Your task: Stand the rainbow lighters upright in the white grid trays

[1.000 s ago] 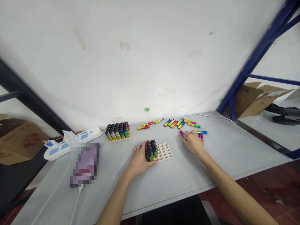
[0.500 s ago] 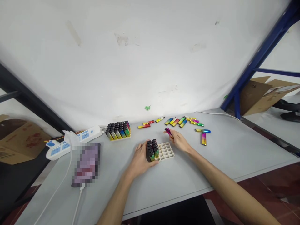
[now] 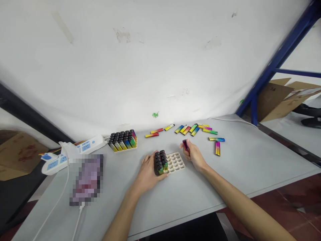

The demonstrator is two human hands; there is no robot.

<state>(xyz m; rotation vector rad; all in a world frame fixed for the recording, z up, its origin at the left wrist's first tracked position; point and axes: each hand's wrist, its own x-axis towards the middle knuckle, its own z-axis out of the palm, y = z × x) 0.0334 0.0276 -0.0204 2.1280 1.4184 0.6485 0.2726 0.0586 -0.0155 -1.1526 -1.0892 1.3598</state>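
Note:
My left hand (image 3: pixel 146 172) grips the left end of a cream tray (image 3: pixel 177 162), thumb along its front edge and fingers behind. Two rows of upright, shiny flat tubes (image 3: pixel 161 162) with black tops fill its left side; holes show on the right. Just beyond the tray's right end, my right hand (image 3: pixel 194 154) is closed around a purple flat tube (image 3: pixel 185 145) with a dark end, held tilted above the table. The fingers partly cover this tube. What the tubes are inside cannot be made out.
A second tray full of black-topped tubes (image 3: pixel 122 140) stands at the back left. Several loose metallic tubes (image 3: pixel 193 129) lie along the back and right. A white power strip (image 3: pixel 85 146), a blurred purple object (image 3: pixel 87 179) and cables occupy the left. Behind rises a wall (image 3: pixel 150 73).
My right hand has moved slightly right, turning the purple tube more upright and drawing it closer into the fingers. My left hand stays on the tray; the view has shifted slightly.

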